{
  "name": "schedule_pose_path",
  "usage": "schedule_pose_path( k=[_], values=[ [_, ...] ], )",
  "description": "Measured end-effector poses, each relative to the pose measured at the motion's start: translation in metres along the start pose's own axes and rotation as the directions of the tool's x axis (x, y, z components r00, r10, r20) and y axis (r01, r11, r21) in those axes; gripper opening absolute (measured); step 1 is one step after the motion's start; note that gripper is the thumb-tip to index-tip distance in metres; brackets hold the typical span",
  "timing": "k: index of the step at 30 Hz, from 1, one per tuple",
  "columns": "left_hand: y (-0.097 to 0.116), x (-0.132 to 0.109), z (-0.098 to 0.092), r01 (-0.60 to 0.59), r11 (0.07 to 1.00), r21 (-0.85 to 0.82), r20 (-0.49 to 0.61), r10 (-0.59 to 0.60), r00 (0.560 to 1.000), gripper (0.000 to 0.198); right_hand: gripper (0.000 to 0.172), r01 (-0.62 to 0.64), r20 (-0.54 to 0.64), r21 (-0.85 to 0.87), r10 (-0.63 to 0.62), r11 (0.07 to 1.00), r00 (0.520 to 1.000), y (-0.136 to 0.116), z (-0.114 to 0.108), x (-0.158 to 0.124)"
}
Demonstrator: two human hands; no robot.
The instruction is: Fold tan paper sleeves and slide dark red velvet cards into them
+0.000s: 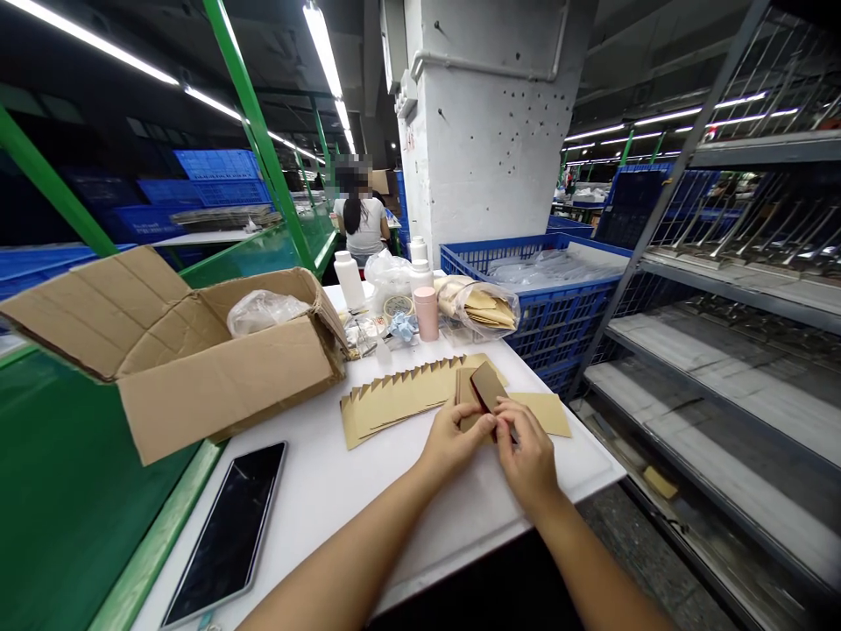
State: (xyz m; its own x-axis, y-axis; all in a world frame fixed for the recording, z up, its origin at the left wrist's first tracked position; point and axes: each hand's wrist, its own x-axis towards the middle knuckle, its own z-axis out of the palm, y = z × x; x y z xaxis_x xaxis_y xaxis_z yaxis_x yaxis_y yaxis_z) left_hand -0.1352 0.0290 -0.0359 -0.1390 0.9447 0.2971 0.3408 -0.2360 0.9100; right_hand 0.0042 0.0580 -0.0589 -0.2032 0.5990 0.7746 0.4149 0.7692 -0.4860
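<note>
Both my hands meet over the white table [342, 491], pinching one small brown kraft envelope [487, 386] that stands tilted up between them. My left hand [452, 440] grips its lower left side with curled fingers. My right hand [529, 451] holds its lower right edge, fingers closed. Just behind the held envelope lies a fanned row of several kraft envelopes [400, 399], overlapping from left to right. One flat envelope [548, 412] lies to the right of my hands.
An open cardboard box [177, 350] with a plastic bag inside stands at left. A phone [229, 530] lies near the front edge. White bottles [348, 279], a pink cup [427, 313] and a bag of envelopes [483, 308] sit behind. A blue crate [545, 307] and metal shelving [736, 289] lie right. A person stands far back.
</note>
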Motion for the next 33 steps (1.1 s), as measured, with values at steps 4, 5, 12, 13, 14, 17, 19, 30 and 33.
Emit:
schedule_pose_path(
  k=[4,5,12,13,14,17,19,30,33],
  values=[
    [-0.006,0.003,0.0,0.011,0.999,-0.051,-0.008,-0.011,1.0,0.026,0.02,0.013,0.035,0.076,-0.016,0.997,0.999,-0.002,0.007,-0.004],
    [-0.007,0.004,0.0,0.018,0.996,-0.088,-0.008,-0.018,1.0,0.026,0.024,0.02,0.057,0.086,-0.025,0.996,0.998,-0.001,0.006,-0.004],
    [-0.006,0.005,-0.001,0.118,0.978,-0.174,-0.04,-0.127,0.991,0.03,0.038,-0.343,-0.047,0.22,0.361,0.913,0.931,0.013,-0.003,-0.002],
    [-0.007,0.005,-0.001,0.161,0.972,-0.169,-0.06,-0.173,0.983,0.031,0.039,-0.421,-0.143,0.234,0.459,0.876,0.877,0.014,-0.004,-0.003],
    [-0.009,0.005,-0.002,0.189,0.968,-0.165,-0.083,-0.205,0.975,0.032,0.04,-0.458,-0.231,0.237,0.507,0.857,0.83,0.014,-0.006,-0.004],
    [-0.013,0.007,-0.003,0.195,0.964,-0.18,-0.106,-0.216,0.971,0.033,0.046,-0.296,-0.25,0.142,0.324,0.944,0.912,0.009,-0.006,-0.007],
    [-0.013,0.007,-0.002,0.173,0.959,-0.225,-0.073,-0.193,0.978,0.035,0.056,-0.076,-0.05,0.047,0.078,0.996,0.996,0.002,-0.001,-0.007],
    [-0.004,0.001,0.002,0.166,0.916,-0.365,0.002,-0.178,0.984,0.045,0.079,0.007,0.275,0.024,-0.014,1.0,0.961,-0.012,0.002,-0.002],
    [-0.001,0.0,0.0,0.195,0.905,-0.378,-0.014,-0.216,0.976,0.041,0.075,-0.293,0.041,0.238,0.292,0.926,0.956,0.0,-0.001,-0.004]
  ],
)
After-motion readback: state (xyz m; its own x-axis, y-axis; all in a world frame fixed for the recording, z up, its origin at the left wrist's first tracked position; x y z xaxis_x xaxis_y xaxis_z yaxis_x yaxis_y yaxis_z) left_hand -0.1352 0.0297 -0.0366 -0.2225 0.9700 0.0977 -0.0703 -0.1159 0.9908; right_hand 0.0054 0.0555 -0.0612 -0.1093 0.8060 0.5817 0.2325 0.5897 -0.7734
